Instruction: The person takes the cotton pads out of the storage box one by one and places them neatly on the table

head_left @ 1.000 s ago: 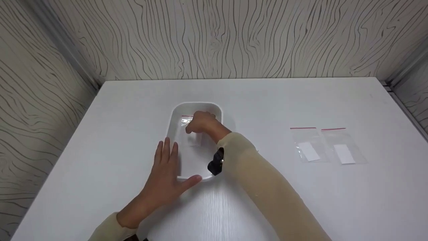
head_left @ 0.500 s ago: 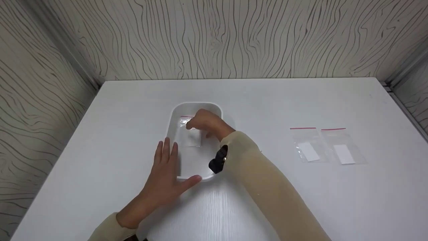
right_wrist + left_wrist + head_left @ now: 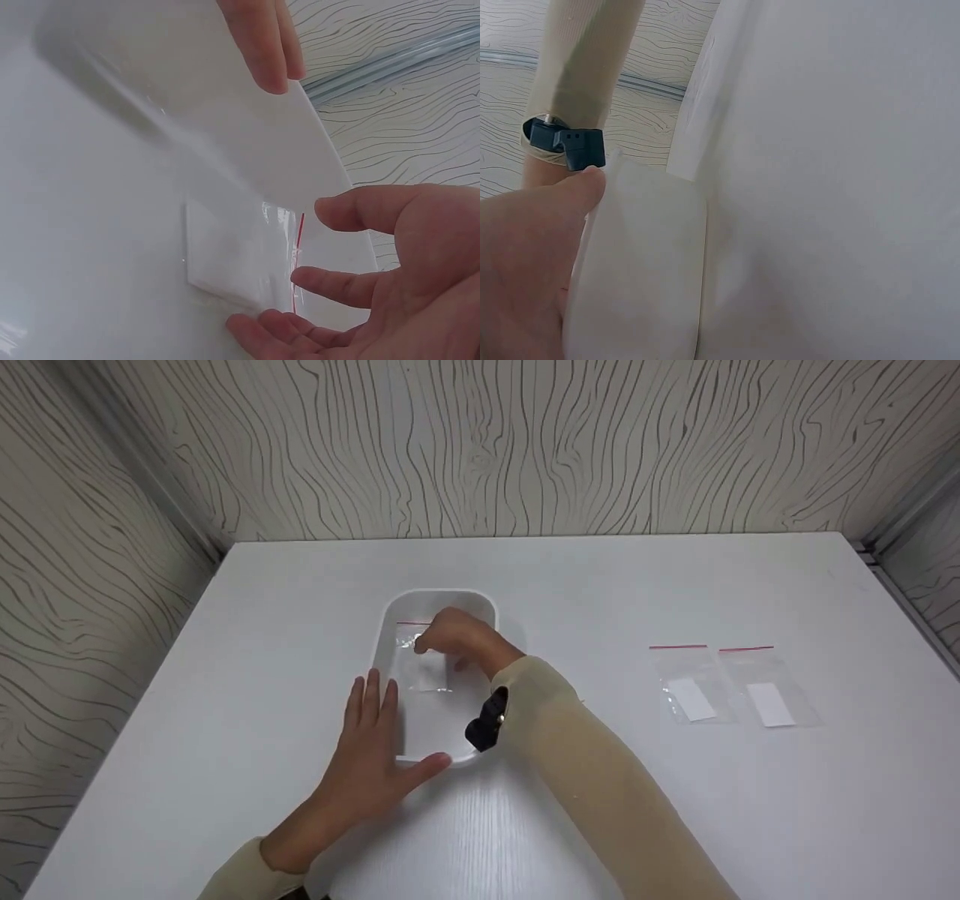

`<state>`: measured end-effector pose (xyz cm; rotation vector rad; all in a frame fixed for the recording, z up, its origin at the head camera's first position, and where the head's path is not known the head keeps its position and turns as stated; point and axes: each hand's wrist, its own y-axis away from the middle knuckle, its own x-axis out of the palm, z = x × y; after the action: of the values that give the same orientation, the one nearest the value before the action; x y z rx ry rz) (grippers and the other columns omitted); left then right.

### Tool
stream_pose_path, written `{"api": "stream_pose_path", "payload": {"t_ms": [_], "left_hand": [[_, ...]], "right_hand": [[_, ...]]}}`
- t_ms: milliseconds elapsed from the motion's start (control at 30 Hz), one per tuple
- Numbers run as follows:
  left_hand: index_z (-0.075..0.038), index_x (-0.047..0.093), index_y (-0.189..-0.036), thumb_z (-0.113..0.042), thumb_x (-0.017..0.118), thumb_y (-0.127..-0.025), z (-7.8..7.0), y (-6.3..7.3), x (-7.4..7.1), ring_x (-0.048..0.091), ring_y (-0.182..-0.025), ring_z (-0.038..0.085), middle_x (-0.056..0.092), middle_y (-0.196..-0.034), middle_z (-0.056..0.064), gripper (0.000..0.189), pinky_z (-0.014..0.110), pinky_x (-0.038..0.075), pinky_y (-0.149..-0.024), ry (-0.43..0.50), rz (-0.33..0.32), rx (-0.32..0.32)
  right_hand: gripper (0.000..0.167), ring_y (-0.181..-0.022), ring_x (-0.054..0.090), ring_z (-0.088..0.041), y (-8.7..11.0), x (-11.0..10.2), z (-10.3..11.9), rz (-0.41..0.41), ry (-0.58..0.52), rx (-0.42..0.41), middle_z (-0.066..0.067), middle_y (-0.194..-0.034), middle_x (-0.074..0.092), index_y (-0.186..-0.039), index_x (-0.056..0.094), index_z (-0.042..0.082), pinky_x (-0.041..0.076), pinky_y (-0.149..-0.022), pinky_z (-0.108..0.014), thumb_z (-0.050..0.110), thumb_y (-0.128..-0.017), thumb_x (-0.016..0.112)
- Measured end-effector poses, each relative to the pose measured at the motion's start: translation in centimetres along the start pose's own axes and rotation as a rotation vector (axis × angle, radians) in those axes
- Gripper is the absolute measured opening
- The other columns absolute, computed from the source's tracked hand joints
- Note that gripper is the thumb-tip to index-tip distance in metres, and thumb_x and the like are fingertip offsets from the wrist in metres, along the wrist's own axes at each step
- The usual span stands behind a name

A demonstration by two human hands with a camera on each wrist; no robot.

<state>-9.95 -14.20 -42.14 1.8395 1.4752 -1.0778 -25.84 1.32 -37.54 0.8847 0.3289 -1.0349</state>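
Note:
A white rectangular tray (image 3: 427,735) with rounded corners stands on the table. Inside it, toward the far end, lies a clear zip bag (image 3: 433,673) with a red seal line and a white card in it. My right hand (image 3: 459,636) reaches into the tray over this bag. In the right wrist view, the right fingertips (image 3: 304,276) touch the bag's seal end and side edge, while the thumb stands apart from them. My left hand (image 3: 367,757) lies spread against the tray's left wall, its thumb (image 3: 589,187) along the near rim.
Two more clear zip bags, a left one (image 3: 691,697) and a right one (image 3: 771,701), lie flat side by side on the table (image 3: 600,585) at the right, each with a white card. A wood-patterned panel (image 3: 480,450) rises behind the table.
The bag in the tray has shifted slightly left, and more of it shows from under my right hand, whose fingers have loosened. My left hand has stayed in place.

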Motion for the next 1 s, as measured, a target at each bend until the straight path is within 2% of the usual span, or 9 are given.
{"api": "stream_pose_path", "payload": {"t_ms": [167, 333, 467, 567, 667, 833, 1000], "left_hand": [[0.009, 0.026, -0.156, -0.071, 0.068, -0.083, -0.1, 0.0, 0.0, -0.002, -0.154, 0.045, 0.004, -0.168, 0.026, 0.117, 0.06, 0.022, -0.118, 0.006, -0.005, 0.006], [0.009, 0.024, -0.156, -0.068, 0.07, -0.084, -0.4, 0.1, -0.2, -0.003, -0.154, 0.045, 0.003, -0.167, 0.026, 0.116, 0.059, 0.022, -0.119, 0.01, 0.001, 0.008], [0.009, 0.024, -0.157, -0.066, 0.071, -0.084, -0.5, 0.0, -0.2, -0.003, -0.154, 0.046, 0.003, -0.167, 0.027, 0.115, 0.06, 0.022, -0.119, 0.01, 0.004, 0.008], [0.009, 0.024, -0.157, -0.066, 0.071, -0.084, -0.4, 0.1, -0.2, -0.003, -0.154, 0.046, 0.003, -0.167, 0.027, 0.115, 0.06, 0.022, -0.118, 0.012, 0.009, 0.008], [0.009, 0.023, -0.157, -0.065, 0.072, -0.084, -0.4, 0.1, -0.2, -0.003, -0.154, 0.046, 0.003, -0.168, 0.026, 0.114, 0.061, 0.023, -0.118, 0.013, 0.013, 0.004], [0.009, 0.024, -0.157, -0.069, 0.069, -0.084, -0.3, 0.1, -0.1, -0.004, -0.154, 0.045, 0.007, -0.167, 0.026, 0.116, 0.06, 0.024, -0.118, 0.009, 0.011, 0.012], [0.011, 0.027, -0.155, -0.069, 0.069, -0.084, -0.3, 0.1, -0.1, 0.0, -0.153, 0.047, 0.022, -0.163, 0.029, 0.115, 0.06, 0.025, -0.117, 0.0, -0.012, 0.03]], "right_hand": [[0.051, -0.098, 0.061, -0.026, 0.3, 0.1, -0.1, 0.009, 0.109, -0.015, -0.02, -0.136, 0.053, -0.131, 0.059, -0.005, 0.059, -0.079, -0.035, 0.024, -0.092, 0.071], [0.055, -0.092, 0.057, -0.026, 0.4, 0.0, -0.2, 0.016, 0.214, -0.014, -0.025, -0.142, 0.044, -0.134, 0.056, -0.006, 0.055, -0.074, -0.032, 0.024, -0.09, 0.072], [0.051, -0.093, 0.056, -0.028, 0.7, 0.1, 0.0, 0.027, 0.322, -0.035, -0.029, -0.148, 0.039, -0.132, 0.059, -0.007, 0.053, -0.072, -0.032, 0.022, -0.091, 0.071], [0.047, -0.104, 0.057, -0.032, 1.0, 0.3, 0.1, 0.021, 0.351, -0.044, -0.029, -0.148, 0.039, -0.128, 0.064, -0.006, 0.053, -0.077, -0.035, 0.022, -0.091, 0.072], [0.044, -0.116, 0.054, -0.035, 1.2, 0.4, 0.1, 0.026, 0.335, -0.044, -0.029, -0.149, 0.036, -0.125, 0.066, -0.004, 0.053, -0.082, -0.036, 0.023, -0.092, 0.071], [0.046, -0.115, 0.055, -0.035, 1.0, 0.2, -0.1, 0.039, 0.327, -0.034, -0.025, -0.15, 0.035, -0.13, 0.063, -0.005, 0.054, -0.085, -0.037, 0.024, -0.094, 0.069], [0.052, -0.132, 0.046, -0.037, 0.9, 0.2, 0.0, 0.024, 0.446, -0.059, -0.023, -0.15, 0.043, -0.135, 0.061, -0.005, 0.043, -0.106, -0.041, 0.028, -0.094, 0.067]]}}
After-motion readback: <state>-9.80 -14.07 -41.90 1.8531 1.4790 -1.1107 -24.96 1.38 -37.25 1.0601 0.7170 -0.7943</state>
